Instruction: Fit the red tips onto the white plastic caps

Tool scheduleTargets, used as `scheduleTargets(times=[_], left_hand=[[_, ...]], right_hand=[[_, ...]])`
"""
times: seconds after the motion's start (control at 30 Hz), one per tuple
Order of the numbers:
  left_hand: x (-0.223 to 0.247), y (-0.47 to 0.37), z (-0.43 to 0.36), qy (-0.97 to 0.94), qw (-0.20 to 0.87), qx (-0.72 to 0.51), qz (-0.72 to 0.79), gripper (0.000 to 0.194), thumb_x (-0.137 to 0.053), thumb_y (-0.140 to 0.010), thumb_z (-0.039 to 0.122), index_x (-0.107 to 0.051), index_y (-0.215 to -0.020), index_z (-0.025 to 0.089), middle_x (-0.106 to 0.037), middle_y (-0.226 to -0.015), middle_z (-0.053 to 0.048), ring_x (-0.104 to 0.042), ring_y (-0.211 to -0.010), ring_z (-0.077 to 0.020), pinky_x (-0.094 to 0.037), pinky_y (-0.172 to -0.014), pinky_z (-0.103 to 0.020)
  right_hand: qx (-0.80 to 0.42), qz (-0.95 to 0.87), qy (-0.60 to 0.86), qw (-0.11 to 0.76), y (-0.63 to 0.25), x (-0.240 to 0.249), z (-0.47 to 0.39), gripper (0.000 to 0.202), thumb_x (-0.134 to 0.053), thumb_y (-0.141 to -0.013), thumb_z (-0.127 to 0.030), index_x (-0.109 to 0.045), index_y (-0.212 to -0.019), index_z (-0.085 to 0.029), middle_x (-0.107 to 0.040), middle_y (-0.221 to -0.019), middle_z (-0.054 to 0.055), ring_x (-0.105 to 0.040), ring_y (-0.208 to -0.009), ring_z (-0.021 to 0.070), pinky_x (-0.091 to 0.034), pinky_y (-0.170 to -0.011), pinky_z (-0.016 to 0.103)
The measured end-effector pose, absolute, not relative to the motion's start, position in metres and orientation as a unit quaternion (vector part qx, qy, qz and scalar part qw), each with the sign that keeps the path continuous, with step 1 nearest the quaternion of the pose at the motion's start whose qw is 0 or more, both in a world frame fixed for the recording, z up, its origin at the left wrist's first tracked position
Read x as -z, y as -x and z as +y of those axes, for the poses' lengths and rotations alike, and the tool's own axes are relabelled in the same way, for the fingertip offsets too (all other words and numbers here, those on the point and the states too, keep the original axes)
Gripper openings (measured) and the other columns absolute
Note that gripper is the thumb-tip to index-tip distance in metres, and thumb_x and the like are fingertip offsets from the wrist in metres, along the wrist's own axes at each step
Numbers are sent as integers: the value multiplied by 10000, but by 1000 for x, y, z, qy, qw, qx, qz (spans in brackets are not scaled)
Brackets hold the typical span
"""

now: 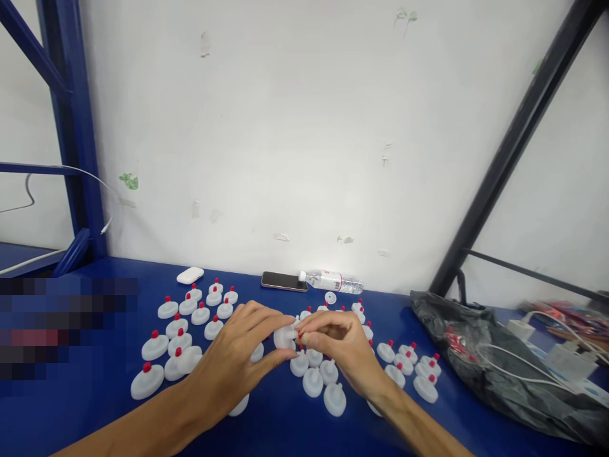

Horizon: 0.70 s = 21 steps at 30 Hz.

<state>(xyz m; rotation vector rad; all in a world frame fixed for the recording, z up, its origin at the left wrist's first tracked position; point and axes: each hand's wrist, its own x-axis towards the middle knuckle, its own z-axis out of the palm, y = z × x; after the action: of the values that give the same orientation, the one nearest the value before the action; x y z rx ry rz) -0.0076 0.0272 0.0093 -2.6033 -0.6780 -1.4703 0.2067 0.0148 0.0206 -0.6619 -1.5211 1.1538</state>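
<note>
Lots of little caps near the phone (284, 281)

One phone, one water bottle (333, 281) beside it, one white case (190, 275), one black bag (480, 355), two hands, too many red-tipped white caps (147, 381) to count.

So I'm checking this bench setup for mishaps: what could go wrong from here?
1. The left hand and right hand pinch one small white plastic cap between fingertips; it could slip and drop among the loose white caps with red tips.
2. The forearms lie among those caps and might sweep some off the blue table.
3. The clear plastic water bottle lying beside the black phone could leak.
</note>
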Motion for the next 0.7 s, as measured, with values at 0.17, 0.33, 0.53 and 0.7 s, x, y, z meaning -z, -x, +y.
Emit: scheduleTargets(times=[0.17, 0.33, 0.53, 0.7], left_hand=[[-11, 10, 24, 838, 98, 489, -223, 249, -654, -973, 345, -632, -1207, 261, -525, -1255, -69, -480, -1145, -236, -470, -931, -361], [-12, 10, 17, 849, 122, 482, -177, 286, -643, -976, 350, -613, -1239, 240, -461, -1282, -92, -472, -1176, -245, -473, -973, -378], [-14, 12, 11, 858, 135, 470, -159, 328, -609, -999, 303, -577, -1304, 188, -464, -1298, -127, -475, -1201, -271, -479, -982, -420], [-15, 13, 8, 873, 111, 446, -160, 337, -538, -945, 168, -570, -1281, 171, -441, -1328, -145, -449, -1238, -297, -453, -1014, -478]], right_hand=[[-575, -599, 246, 501, -209, -24, 14, 403, -874, -776, -211, -738, -1144, -304, -697, -1099, 4, -642, -975, 143, -538, -774, 233], [-701, -583, 156, 380, -205, -23, 10, 554, -834, -799, -261, -668, -1327, -234, -705, -1209, 70, -644, -1138, 192, -506, -945, 293], [-615, -611, 271, 418, -220, -34, 16, 462, -900, -697, -299, -771, -1130, -201, -797, -968, 56, -753, -899, 193, -566, -798, 271], [-477, -602, 390, 508, -260, -52, 33, 499, -878, -708, -426, -751, -1135, -201, -801, -1043, 98, -732, -1077, 284, -562, -912, 358]])
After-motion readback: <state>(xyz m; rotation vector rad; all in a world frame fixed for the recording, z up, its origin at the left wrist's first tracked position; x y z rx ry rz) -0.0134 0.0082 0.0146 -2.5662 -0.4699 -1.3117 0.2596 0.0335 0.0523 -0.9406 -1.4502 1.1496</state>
